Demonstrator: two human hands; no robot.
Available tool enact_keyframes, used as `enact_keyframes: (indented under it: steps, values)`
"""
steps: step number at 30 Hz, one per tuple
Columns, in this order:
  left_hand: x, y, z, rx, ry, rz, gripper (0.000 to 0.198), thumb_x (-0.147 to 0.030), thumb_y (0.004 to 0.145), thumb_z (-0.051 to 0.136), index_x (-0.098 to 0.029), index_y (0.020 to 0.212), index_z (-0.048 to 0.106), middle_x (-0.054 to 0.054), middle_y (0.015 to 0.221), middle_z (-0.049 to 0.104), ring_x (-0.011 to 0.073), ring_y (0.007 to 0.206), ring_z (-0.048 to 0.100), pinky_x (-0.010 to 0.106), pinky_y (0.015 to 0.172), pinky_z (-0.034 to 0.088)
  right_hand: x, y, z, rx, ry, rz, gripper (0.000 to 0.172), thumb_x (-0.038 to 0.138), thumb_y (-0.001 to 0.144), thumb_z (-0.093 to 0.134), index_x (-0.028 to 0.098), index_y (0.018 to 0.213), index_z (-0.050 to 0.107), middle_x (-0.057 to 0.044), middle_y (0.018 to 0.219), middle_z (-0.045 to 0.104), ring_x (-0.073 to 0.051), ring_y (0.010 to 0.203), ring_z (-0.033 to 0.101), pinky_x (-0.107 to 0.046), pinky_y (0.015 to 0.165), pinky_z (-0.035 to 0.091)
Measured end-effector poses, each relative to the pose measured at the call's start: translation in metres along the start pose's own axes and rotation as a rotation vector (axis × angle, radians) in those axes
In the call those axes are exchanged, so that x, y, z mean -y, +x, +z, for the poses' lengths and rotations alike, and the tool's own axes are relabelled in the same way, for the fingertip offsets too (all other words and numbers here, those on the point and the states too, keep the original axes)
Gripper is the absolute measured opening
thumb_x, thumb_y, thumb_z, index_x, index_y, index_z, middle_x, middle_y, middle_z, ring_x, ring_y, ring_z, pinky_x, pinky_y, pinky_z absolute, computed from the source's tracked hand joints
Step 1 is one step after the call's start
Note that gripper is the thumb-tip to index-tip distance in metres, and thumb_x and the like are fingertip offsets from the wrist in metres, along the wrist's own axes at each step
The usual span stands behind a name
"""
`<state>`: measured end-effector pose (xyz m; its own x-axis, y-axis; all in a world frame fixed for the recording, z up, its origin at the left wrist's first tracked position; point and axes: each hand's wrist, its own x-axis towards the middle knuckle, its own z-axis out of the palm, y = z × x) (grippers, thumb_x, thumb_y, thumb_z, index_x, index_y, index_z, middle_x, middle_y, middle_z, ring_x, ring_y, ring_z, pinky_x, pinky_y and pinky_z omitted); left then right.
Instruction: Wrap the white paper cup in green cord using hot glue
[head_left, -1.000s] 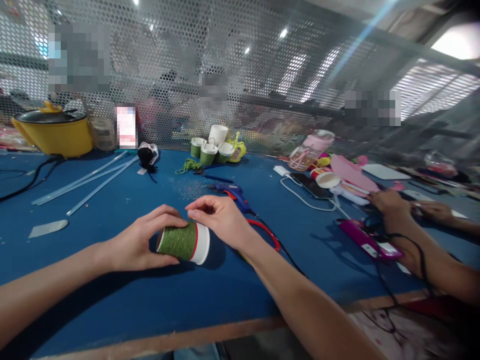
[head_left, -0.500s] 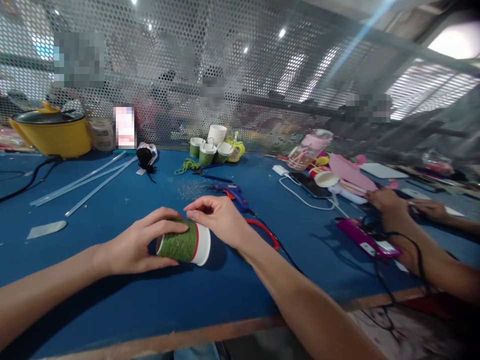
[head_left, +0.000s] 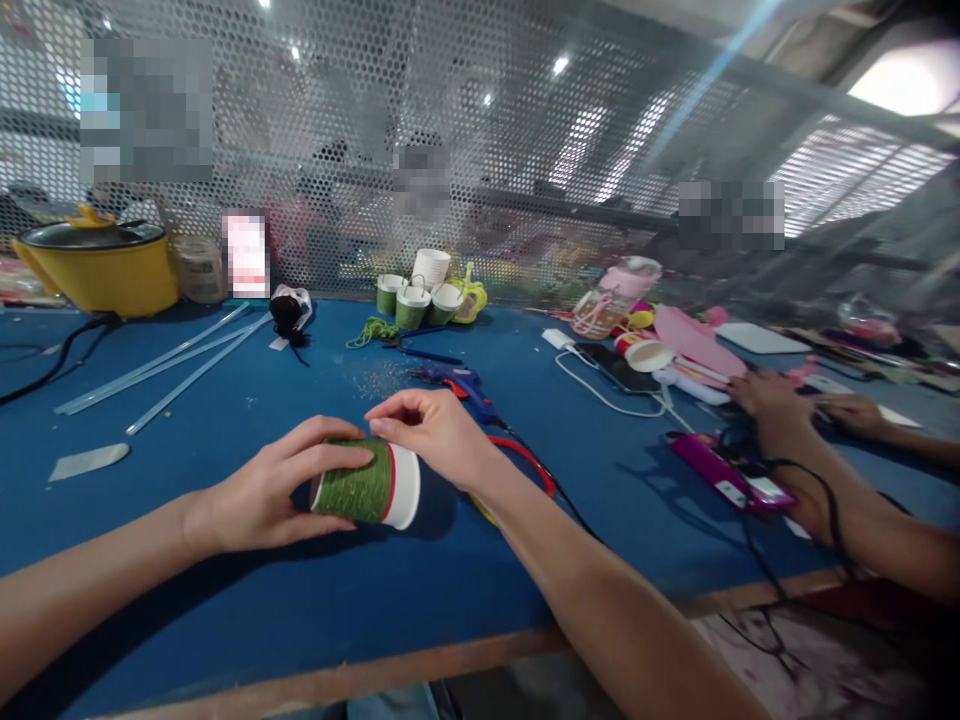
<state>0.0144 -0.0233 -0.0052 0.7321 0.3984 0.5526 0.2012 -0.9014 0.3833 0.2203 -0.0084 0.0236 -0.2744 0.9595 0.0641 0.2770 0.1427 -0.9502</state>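
Observation:
A paper cup [head_left: 358,492] wrapped in green yarn lies on its side, its white rim and a red band facing right. My left hand [head_left: 281,485] is closed around its base end, fingers over the top and thumb along the near side. Just above the cup, the thumb and forefinger of my right hand [head_left: 439,430] are pinched together; whatever they hold is too small to make out. Beyond my right hand lies a blue glue gun [head_left: 480,402], its black cord running under my forearm.
Small green-wrapped cups [head_left: 412,308], green yarn [head_left: 373,331] and pliers [head_left: 427,353] sit by the perforated screen. Clear glue sticks [head_left: 161,358] and a yellow pot [head_left: 112,270] are left. Rightward lie a phone [head_left: 611,366], a purple power strip [head_left: 720,468] and another person's hand [head_left: 772,400].
The camera view has shifted slightly, moving the background a little left. Both hands and the cup hold nearly the same position.

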Motion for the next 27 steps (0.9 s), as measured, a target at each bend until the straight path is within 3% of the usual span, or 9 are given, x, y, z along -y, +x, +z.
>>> enact_keyframes:
  steps: [15, 27]
  values:
    - [-0.0019, 0.0023, -0.0008, -0.033, 0.019, 0.052, 0.043, -0.025, 0.084, 0.058, -0.020, 0.123, 0.040, 0.015, 0.120, 0.046, 0.0251, 0.111, 0.048, 0.041, 0.089, 0.049, -0.0005, 0.0031, -0.0005, 0.045, 0.138, 0.115, 0.006, 0.019, 0.066, 0.069, 0.017, 0.071, 0.067, 0.001, 0.064, 0.064, -0.010, 0.061, 0.056, -0.025, 0.061, 0.044]
    - [-0.0034, 0.0055, -0.0012, -0.061, 0.162, 0.190, 0.034, -0.016, 0.089, 0.049, -0.019, 0.122, 0.041, 0.016, 0.119, 0.048, 0.0256, 0.113, 0.047, 0.044, 0.089, 0.048, -0.0031, 0.0038, -0.0006, 0.067, 0.151, 0.129, 0.010, 0.024, 0.071, 0.067, 0.015, 0.076, 0.065, -0.001, 0.068, 0.065, -0.011, 0.063, 0.057, -0.025, 0.064, 0.044]
